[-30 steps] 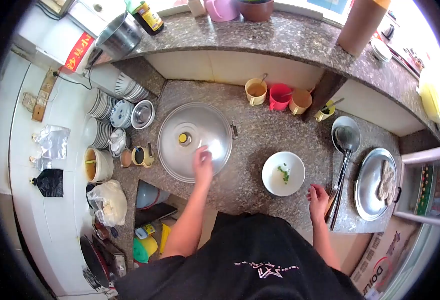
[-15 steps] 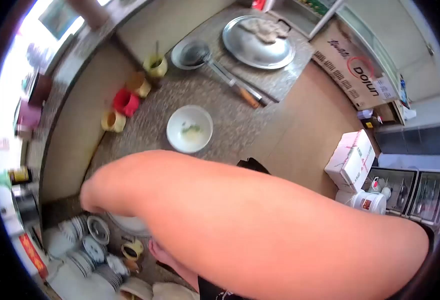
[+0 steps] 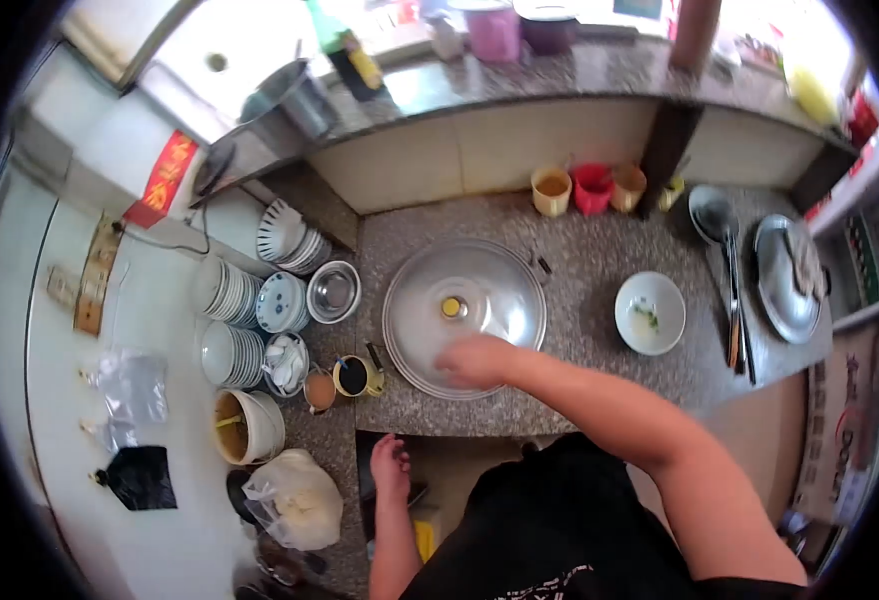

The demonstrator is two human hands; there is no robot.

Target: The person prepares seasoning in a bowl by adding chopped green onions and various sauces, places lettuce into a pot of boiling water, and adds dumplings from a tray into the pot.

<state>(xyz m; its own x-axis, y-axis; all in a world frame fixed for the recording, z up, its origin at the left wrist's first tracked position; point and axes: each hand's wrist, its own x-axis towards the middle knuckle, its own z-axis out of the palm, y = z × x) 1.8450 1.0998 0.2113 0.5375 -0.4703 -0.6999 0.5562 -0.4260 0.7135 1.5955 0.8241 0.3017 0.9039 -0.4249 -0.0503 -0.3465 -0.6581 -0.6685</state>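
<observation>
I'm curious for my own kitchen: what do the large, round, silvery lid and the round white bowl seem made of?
The large silvery lid looks like polished metal, aluminium or steel: its surface catches bright glare. The white bowl looks like smooth glazed ceramic, judging by its even white wall; plastic is possible.

I see a broad, round, shiny metal lid lying level at the counter, its yellow-topped knob facing up. Well apart from it, I make out a white bowl standing upright and open, with green bits and something pale at its bottom.
</observation>
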